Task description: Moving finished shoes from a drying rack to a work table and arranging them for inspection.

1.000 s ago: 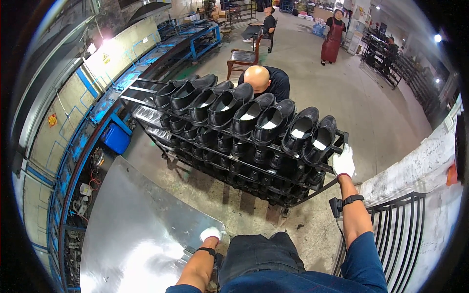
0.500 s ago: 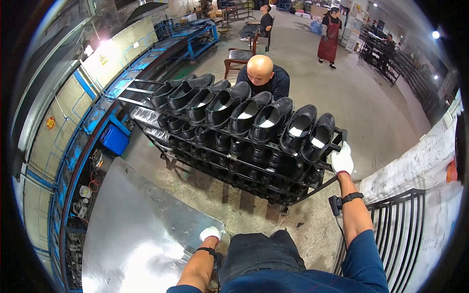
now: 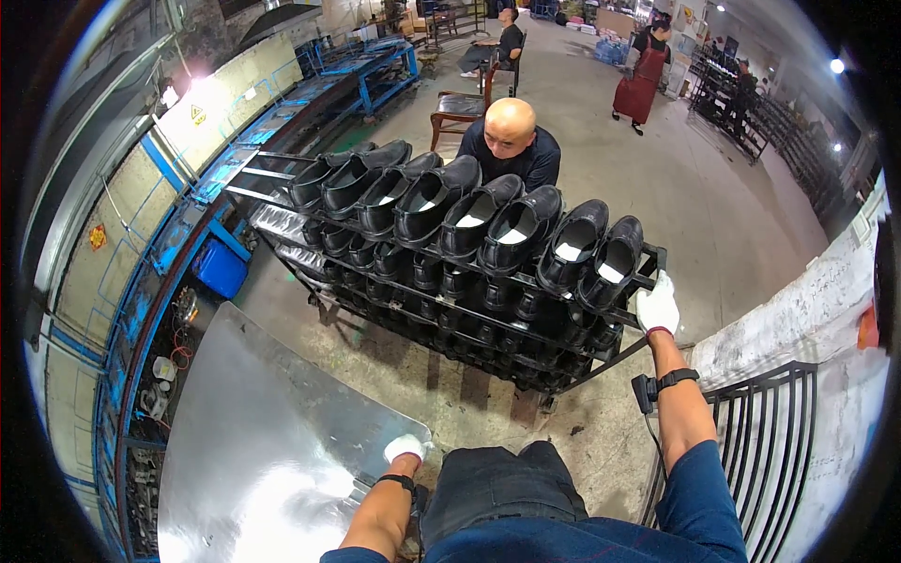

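A black metal tiered rack [image 3: 610,362] of glossy black leather shoes [image 3: 419,225] spans the frame's centre, ahead of both hands. At centre right, the white-gloved right hand [image 3: 659,306] is closed around its end. At lower centre, the white-gloved left hand [image 3: 404,448] touches a silver-grey metal sheet [image 3: 272,394], finger spread unclear.

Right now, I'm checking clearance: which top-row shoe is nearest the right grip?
The rightmost black shoe, last in the row; every other top-row shoe sits farther left, away from the right grip.
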Motion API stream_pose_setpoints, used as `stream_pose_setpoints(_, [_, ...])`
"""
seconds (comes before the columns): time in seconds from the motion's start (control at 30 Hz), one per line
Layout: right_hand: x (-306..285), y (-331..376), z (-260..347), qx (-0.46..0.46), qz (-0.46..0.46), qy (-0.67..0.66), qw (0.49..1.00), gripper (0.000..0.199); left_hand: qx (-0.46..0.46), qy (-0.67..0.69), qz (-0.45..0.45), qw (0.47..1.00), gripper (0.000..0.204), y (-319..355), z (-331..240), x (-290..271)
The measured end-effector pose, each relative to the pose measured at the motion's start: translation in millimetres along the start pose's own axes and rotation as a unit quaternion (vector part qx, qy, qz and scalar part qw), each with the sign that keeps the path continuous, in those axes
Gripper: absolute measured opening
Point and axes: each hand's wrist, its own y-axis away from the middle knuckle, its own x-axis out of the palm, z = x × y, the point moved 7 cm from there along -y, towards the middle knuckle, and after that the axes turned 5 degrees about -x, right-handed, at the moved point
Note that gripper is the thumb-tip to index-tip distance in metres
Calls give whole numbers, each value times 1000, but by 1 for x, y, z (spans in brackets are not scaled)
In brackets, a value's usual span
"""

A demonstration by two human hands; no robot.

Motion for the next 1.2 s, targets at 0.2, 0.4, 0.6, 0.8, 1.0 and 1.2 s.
stream_pose_setpoints(0.2, [-2,1,4,-1,-6,14,1000,70,1,-16,-25,1000,45,-4,2,5])
stream_pose_setpoints(0.4, [-2,1,3,2,-3,14,1000,70,7,-19,-25,999,40,9,-5,-7])
stream_pose_setpoints(0.6, [-2,0,4,1,-1,2,1000,69,4,-19,-19,1000,39,7,-3,-6])
stream_pose_setpoints(0.8, [-3,1,4,1,-4,-3,1000,69,6,-23,-27,999,40,-3,0,3])
stream_pose_setpoints(1.0, [-1,0,3,1,0,-1,1000,70,1,-2,-2,1000,68,-15,5,13])
stream_pose_setpoints(1.2, [-1,0,4,3,4,2,1000,70,-1,0,2,1000,67,-15,5,13])
